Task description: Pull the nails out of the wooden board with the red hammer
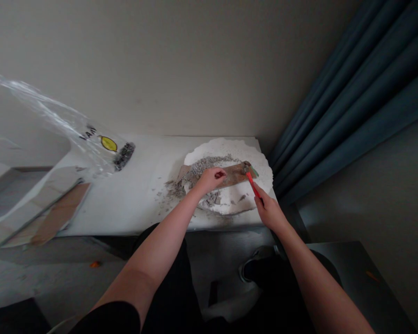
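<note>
In the head view, a brownish flat board lies slantwise over a round white slab with a ragged rim. My left hand is over the board's left part with its fingers curled together; what they hold, if anything, is too small to make out. My right hand is closed around a red-handled tool. Its far end meets a small dark grey lump near the board's right end, and the tool's head cannot be told apart from it. Grey crumbled material is heaped behind and left of the board.
Grey crumbs are scattered over the white table. A clear plastic bag with a yellow print stands at the left, near brown cardboard pieces. Dark blue curtains hang at the right.
</note>
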### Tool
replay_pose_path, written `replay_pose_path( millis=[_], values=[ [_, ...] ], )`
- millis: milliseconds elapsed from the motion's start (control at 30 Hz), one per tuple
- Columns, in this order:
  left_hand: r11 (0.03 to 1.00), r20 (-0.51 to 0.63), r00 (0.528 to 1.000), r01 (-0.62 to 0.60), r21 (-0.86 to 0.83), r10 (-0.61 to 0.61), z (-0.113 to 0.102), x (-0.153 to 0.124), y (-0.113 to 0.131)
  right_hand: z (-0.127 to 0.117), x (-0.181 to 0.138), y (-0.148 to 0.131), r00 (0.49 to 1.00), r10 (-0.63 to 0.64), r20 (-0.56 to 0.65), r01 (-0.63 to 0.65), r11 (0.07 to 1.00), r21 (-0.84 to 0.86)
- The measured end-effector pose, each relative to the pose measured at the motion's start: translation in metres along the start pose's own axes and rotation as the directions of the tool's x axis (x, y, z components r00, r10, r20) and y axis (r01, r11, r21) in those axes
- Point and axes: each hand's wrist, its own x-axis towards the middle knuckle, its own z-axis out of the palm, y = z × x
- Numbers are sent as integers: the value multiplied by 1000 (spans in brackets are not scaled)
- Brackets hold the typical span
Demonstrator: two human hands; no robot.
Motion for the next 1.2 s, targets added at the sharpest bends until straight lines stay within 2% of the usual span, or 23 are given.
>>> replay_pose_path(
  millis=[100,233,800,1200],
  values=[
    [997,0,999,41,-66,-41,3,2,-4,-1,1,1,1000,6,5,-6,1000,7],
    [995,-54,998,27,-94,-32,8,5,-9,-3,1,2,1000,-1,2,1,1000,5],
    [1000,3,1000,-12,3,12,13,3,-3,-3,1,3,1000,-19,-7,19,1000,9],
    [999,-47,998,-41,13,41,18,0,-5,-3,1,2,999,-36,-31,38,997,63]
  ],
)
